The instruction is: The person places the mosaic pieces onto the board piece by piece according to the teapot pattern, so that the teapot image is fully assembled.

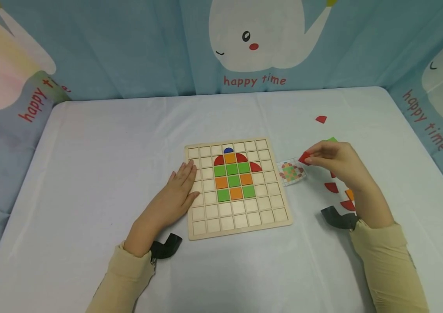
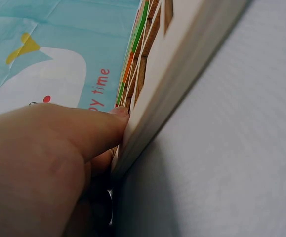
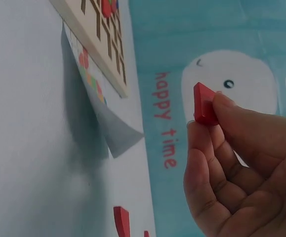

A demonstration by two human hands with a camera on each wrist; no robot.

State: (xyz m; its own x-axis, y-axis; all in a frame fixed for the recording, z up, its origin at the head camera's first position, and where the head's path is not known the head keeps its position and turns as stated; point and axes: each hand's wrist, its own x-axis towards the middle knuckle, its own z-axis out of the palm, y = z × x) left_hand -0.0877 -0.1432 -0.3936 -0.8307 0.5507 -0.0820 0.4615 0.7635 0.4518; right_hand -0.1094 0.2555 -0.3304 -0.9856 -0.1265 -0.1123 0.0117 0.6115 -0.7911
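A wooden grid board [image 1: 240, 221] lies at the middle of the table, with green and orange squares, red quarter circles and a blue half circle set in its cells. On its left edge rests my left hand [image 1: 170, 202], fingers extended; the left wrist view shows the thumb [image 2: 108, 123] against the rim. Right of the board, my right hand [image 1: 336, 165] pinches a red tile [image 1: 304, 158] between thumb and fingertips, raised above the table in the right wrist view. Beneath it is a pattern card [image 1: 292, 173] showing a small coloured design, its near end curling up.
Loose red quarter-circle tiles [image 1: 331, 187], an orange tile [image 1: 349, 194] and a green tile [image 1: 332, 139] lie around my right forearm, some partly hidden. Another red tile [image 1: 321, 119] lies farther back. A printed blue curtain [image 1: 139, 52] stands behind the white table [image 1: 108, 143].
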